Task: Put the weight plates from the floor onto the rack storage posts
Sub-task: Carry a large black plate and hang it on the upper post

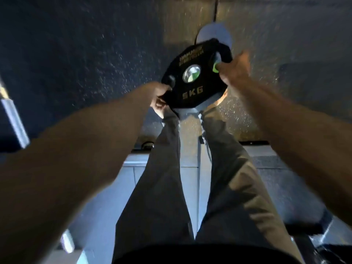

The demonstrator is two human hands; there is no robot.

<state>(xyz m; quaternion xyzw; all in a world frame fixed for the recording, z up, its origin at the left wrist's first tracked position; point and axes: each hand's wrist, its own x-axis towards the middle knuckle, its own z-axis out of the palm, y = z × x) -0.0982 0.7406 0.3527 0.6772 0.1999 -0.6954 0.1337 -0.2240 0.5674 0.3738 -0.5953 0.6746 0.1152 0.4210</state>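
While hands (160, 98) (234, 70) grip plate (190, 93), trouser legs (162, 168) below, speckled floor (76, 54) around

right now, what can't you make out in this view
1. No rack storage posts in the head view: they lie outside the frame.
2. Brand lettering on the 5 kg weight plate: smeared by motion blur.
3. Fingertips of the right hand: tucked through the grip slot, behind the plate.
4. Grip of the left hand: blurred, partly behind the plate's edge.

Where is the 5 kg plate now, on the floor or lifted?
Lifted: left hand and right hand grip the plate over a shoe.
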